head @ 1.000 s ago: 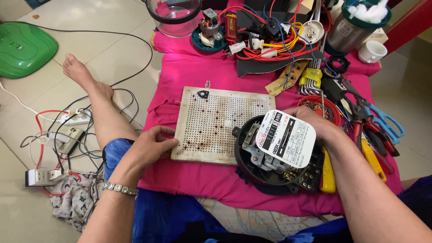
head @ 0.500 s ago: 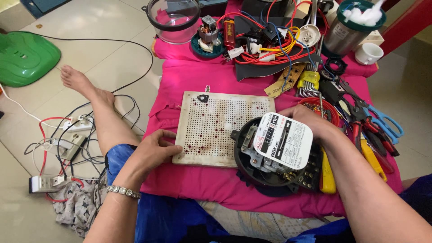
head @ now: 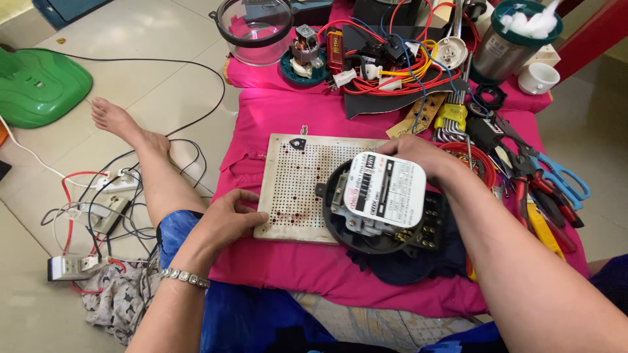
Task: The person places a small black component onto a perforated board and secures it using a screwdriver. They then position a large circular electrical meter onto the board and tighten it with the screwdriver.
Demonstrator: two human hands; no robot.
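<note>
centrally in the frame, the right hand (head: pixel 418 155) curls over the top edge of a round black electric meter (head: pixel 383 206) with a white face plate, gripping it where it rests tilted on the lower right corner of a perforated board (head: pixel 297 180). the left hand (head: pixel 229 219) lies loosely open, fingers pressing the board's lower left edge on the pink cloth (head: pixel 307 265). pliers and scissors (head: pixel 556 186) lie at right.
</note>
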